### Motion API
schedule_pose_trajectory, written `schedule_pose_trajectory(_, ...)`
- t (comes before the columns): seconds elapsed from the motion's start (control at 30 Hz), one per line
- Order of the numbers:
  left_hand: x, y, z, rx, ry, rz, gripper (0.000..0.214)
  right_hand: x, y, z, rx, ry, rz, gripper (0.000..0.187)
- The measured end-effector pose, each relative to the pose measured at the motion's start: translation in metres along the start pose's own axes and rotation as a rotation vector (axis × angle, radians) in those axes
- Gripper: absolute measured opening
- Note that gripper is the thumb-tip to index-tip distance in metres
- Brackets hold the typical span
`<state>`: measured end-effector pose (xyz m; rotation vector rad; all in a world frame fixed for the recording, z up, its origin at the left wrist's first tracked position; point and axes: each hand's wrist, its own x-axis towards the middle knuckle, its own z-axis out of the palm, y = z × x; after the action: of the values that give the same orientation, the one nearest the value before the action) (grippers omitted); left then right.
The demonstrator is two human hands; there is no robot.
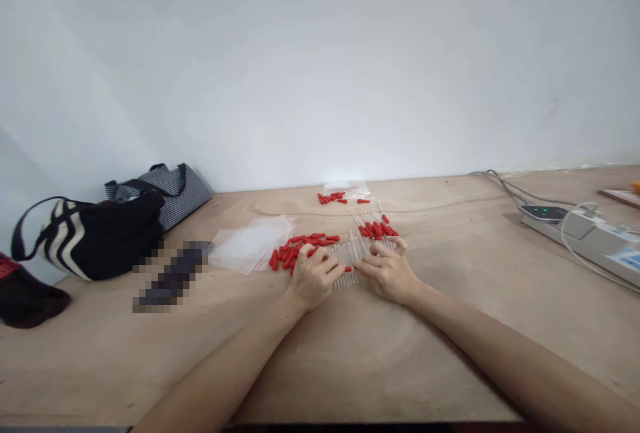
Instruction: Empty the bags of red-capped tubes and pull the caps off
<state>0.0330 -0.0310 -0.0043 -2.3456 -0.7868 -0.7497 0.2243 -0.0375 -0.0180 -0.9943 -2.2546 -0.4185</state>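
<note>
My left hand (313, 276) and my right hand (385, 272) lie side by side on the wooden table (350, 353), fingers curled over a row of thin clear glass tubes (350, 254). Whether either hand actually grips a tube is hard to make out. Loose red rubber caps (295, 250) lie just left of my left hand. More red caps (377, 228) rest on the tubes beyond my right hand. A third small cluster of red caps (333, 198) sits farther back near the wall.
A pile of clear zip bags (250, 245) lies left of the caps. Dark and striped bags (100, 233) stand at the far left by a blurred dark object (173, 276). A white power strip (595, 236) with cables is at the right.
</note>
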Motion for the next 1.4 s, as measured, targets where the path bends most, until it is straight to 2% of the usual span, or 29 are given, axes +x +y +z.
schedule_pose_trajectory(0.13,0.0,-0.003,-0.003,-0.006,-0.034,0.033,0.02,0.003,0.003,-0.006,0.089,-0.035,0.034,0.022)
schedule_pose_trajectory(0.2,-0.003,-0.015,-0.005,-0.017,-0.048,-0.024,0.019,0.002,0.01,-0.009,0.125,-0.068,0.079,0.023)
schedule_pose_trajectory(0.27,-0.008,-0.035,-0.007,-0.013,-0.025,-0.21,0.018,0.001,0.021,-0.011,0.156,-0.09,0.188,0.024)
schedule_pose_trajectory(0.33,-0.013,-0.057,-0.009,-0.014,0.04,-0.544,0.016,0.0,0.031,-0.012,0.204,-0.096,0.369,0.026)
schedule_pose_trajectory(0.4,-0.018,-0.075,-0.009,-0.104,-0.045,-0.748,0.017,0.002,0.037,-0.01,0.288,-0.117,0.568,0.028)
schedule_pose_trajectory(0.5,-0.022,-0.086,-0.005,-0.135,-0.237,-0.921,0.02,0.01,0.038,-0.006,0.365,-0.169,0.791,0.025)
schedule_pose_trajectory(0.6,-0.022,-0.085,-0.001,-0.08,-0.331,-0.983,0.022,0.018,0.035,-0.003,0.265,-0.239,0.919,0.02)
schedule_pose_trajectory(0.7,-0.02,-0.076,-0.001,-0.031,-0.306,-0.949,0.026,0.025,0.034,0.0,0.15,-0.331,0.947,0.019)
schedule_pose_trajectory(0.77,-0.016,-0.066,-0.004,-0.026,-0.21,-0.836,0.026,0.029,0.034,0.003,0.094,-0.382,0.935,0.02)
schedule_pose_trajectory(0.87,-0.011,-0.045,-0.009,-0.156,-0.149,-0.501,0.026,0.035,0.034,0.009,0.052,-0.413,0.923,0.021)
schedule_pose_trajectory(0.97,-0.01,-0.025,-0.012,-0.302,-0.25,-0.134,0.035,0.038,0.032,0.014,0.032,-0.426,0.921,0.023)
schedule_pose_trajectory(1.03,-0.011,-0.019,-0.01,-0.324,-0.31,-0.015,0.04,0.038,0.032,0.016,0.02,-0.432,0.915,0.024)
schedule_pose_trajectory(1.17,-0.012,-0.019,-0.003,-0.278,-0.34,-0.019,0.037,0.037,0.04,0.017,0.035,-0.396,0.912,0.024)
schedule_pose_trajectory(1.3,-0.011,-0.028,0.006,-0.234,-0.32,-0.048,0.034,0.034,0.061,0.015,0.073,-0.271,1.018,0.022)
schedule_pose_trajectory(1.4,-0.01,-0.031,0.009,-0.213,-0.299,-0.064,0.033,0.029,0.079,0.013,0.073,-0.224,1.093,0.023)
